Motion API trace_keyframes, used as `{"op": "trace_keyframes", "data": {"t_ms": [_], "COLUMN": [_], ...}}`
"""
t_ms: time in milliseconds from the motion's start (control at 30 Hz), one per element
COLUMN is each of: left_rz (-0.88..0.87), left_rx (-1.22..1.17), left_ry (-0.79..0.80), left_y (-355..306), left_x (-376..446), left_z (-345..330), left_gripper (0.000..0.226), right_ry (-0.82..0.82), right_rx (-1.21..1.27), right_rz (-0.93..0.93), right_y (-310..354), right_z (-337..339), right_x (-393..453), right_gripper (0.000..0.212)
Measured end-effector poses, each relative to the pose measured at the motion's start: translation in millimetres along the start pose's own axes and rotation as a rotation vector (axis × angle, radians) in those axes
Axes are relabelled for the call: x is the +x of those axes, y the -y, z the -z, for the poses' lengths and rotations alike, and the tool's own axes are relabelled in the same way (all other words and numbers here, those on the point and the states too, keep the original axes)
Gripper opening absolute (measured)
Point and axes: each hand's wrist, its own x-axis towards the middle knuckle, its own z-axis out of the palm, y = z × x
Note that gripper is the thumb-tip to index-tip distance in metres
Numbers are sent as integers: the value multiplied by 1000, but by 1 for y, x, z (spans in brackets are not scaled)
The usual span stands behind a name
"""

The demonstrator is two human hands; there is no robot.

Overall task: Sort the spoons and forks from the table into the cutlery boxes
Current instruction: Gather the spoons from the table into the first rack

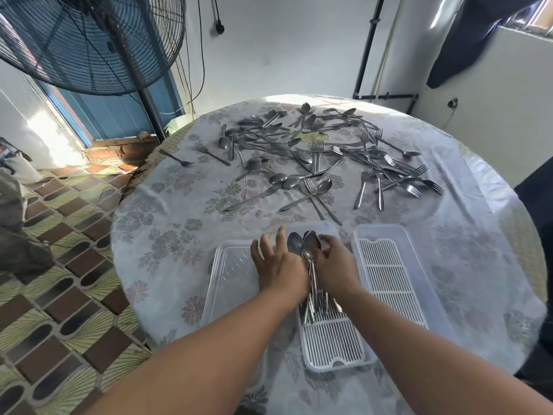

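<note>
left hand (279, 265) fingers spread | right hand (335, 265) grips spoons (311, 250) | handles partly hidden

The spoon handles (314, 290) are partly hidden between the hands. The middle box (335, 342) is covered at its centre by them. The fan (89, 43) is cut off by the top edge.

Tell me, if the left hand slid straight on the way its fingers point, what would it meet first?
Probably bare tablecloth just past the box rim. The left hand points away and slightly right, so the first cutlery in line looks like the near spoon and forks, though depth is hard to judge.
</note>
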Motion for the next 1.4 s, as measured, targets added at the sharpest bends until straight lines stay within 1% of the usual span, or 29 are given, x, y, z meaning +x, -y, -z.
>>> {"op": "trace_keyframes", "data": {"t_ms": [33,67,167,233,300,333,433,533,567,600,667,733,833,900,933,1033,1133,1200,1267,1333,1400], "left_rz": [-18,-39,-100,-112,-125,-155,-267,-300,-293,-278,-220,-163,-145,-146,-149,-200,-297,-310,-296,-294,-293], "left_rx": [35,64,131,176,178,183,241,364,407,455,514,511,494,470,447,333,298,338,382,416,409], "left_ry": [12,29,20,-21,-82,-88,-37,81,125,165,218,240,233,223,217,152,126,157,196,232,231], "left_y": [1,1,-3,-8,-10,-10,-4,-4,-5,-7,-8,-7,-10,-12,-12,-8,-5,-4,-4,-6,-10], "left_x": [1,1,1,2,2,1,3,5,6,6,10,15,19,18,17,14,12,13,14,17,18], "left_z": [-2,-2,1,3,9,11,16,18,19,20,19,17,15,14,14,14,13,10,8,7,9], "left_gripper": [30,28,26,33,49,51,53,46,49,56,70,78,83,81,79,67,57,62,73,82,81], "right_ry": [-4,0,13,8,13,24,46,5,-14,-20,16,56,102,108,106,81,97,120,134,136,139], "right_rx": [-52,-93,-279,-378,-437,-467,-575,-896,-991,-1062,-1120,-1157,-1241,-1280,-1288,-1249,-1239,-1254,-1269,-1284,-1263], "right_rz": [47,92,225,297,325,341,467,618,632,615,548,487,425,393,388,425,427,396,363,365,373], "right_y": [1,4,4,4,3,3,-3,-14,-18,-20,-22,-21,-20,-22,-21,-20,-15,-14,-14,-14,-14], "right_z": [2,4,8,10,10,10,8,10,11,13,16,16,13,10,10,10,10,11,12,14,16], "right_x": [0,0,4,5,5,4,4,4,4,2,-1,0,2,3,3,4,3,4,6,6,6], "right_gripper": [38,41,38,38,37,36,37,33,33,37,51,60,69,84,85,67,63,67,74,78,77]}}
